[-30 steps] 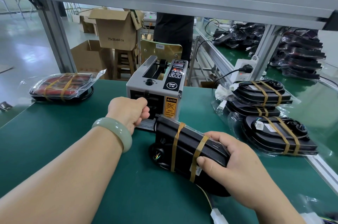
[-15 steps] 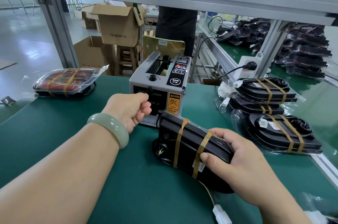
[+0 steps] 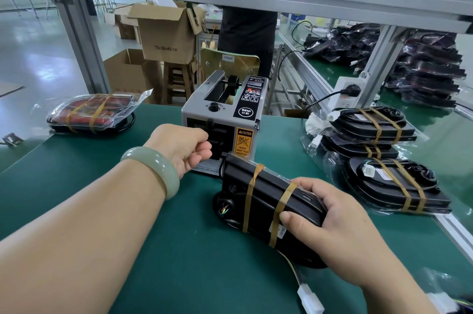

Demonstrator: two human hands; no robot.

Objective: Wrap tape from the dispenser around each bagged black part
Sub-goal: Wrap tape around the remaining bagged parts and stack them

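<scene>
The grey tape dispenser (image 3: 226, 111) stands at the middle of the green mat. My left hand (image 3: 183, 148), with a pale green bangle on the wrist, is at its outlet slot with fingers curled and tips pinched together; the tape piece is hidden behind them. My right hand (image 3: 335, 216) grips the near end of a bagged black part (image 3: 263, 198), which stands tilted on the mat just in front of the dispenser. Two brown tape bands go around this part. Its wire ends in a white connector (image 3: 310, 298).
Three taped bagged black parts (image 3: 389, 183) are stacked at the right by the table's metal edge rail. A taped red bagged part (image 3: 89, 112) lies far left. A power strip (image 3: 345, 93), frame posts, cardboard boxes and a standing person (image 3: 248, 37) are behind the bench.
Both hands and the part have stayed in place; only my head view has shifted slightly. My left hand's fingers remain curled at the dispenser outlet.
</scene>
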